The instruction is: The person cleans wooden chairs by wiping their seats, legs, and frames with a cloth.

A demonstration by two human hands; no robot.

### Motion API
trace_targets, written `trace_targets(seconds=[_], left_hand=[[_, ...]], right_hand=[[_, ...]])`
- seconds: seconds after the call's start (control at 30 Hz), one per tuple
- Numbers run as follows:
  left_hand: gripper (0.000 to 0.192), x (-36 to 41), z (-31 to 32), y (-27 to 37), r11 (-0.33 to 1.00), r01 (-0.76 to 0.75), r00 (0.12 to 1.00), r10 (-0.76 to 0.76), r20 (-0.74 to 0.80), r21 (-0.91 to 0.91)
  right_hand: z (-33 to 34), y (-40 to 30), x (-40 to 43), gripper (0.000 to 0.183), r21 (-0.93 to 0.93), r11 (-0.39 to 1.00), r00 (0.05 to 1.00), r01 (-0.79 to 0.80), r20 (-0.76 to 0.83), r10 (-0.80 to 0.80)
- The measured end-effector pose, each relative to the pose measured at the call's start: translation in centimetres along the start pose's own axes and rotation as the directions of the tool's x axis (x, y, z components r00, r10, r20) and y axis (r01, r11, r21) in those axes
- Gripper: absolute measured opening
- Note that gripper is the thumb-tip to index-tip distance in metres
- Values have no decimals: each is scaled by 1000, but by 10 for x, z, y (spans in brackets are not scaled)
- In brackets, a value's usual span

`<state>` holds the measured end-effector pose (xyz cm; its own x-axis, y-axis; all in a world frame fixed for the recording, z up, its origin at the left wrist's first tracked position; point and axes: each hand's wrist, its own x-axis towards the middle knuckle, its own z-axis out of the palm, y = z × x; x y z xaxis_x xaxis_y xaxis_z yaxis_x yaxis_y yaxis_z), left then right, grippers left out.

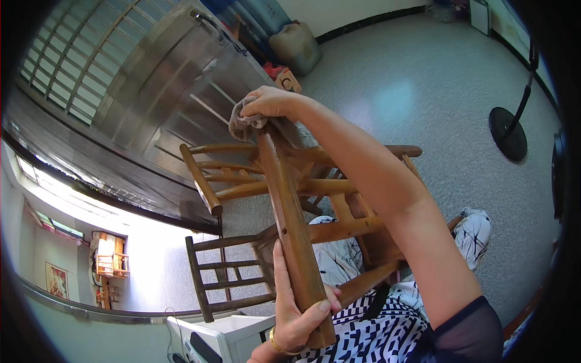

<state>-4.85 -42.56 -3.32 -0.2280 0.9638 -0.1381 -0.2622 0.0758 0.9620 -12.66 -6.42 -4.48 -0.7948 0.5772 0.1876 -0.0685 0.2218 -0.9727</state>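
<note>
My right hand (268, 102) grips a bunched grey-brown cloth (241, 120) against the far end of a thick, varnished wooden bar (285, 204). The bar belongs to a wooden chair (347, 230) in front of my body, tilted across my lap. Around the bar's near end my left hand (295, 304) is closed, with its thumb on one side and a finger laid along the other. A yellow bangle circles that wrist. My right forearm hides part of the chair.
Behind the held chair is another wooden chair (206, 181). A darker ladder-back chair (231, 263) stands to the left, near a white cabinet (245, 329). A metal door (181, 77) lies beyond. A plastic jerrycan (296, 47), a small carton (288, 80) and a round black stand base (507, 134) rest on the speckled floor (435, 90).
</note>
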Motion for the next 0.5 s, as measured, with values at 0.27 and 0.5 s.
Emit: trace_targets(seconds=[0.27, 0.5], left_hand=[[101, -1, -6, 1, 999, -4, 999, 3, 37, 40], [102, 0, -9, 2, 999, 31, 999, -30, -14, 35]], right_hand=[[5, -8, -2, 22, 284, 885, 928, -369, 163, 334], [14, 7, -5, 28, 403, 852, 942, -333, 112, 315]])
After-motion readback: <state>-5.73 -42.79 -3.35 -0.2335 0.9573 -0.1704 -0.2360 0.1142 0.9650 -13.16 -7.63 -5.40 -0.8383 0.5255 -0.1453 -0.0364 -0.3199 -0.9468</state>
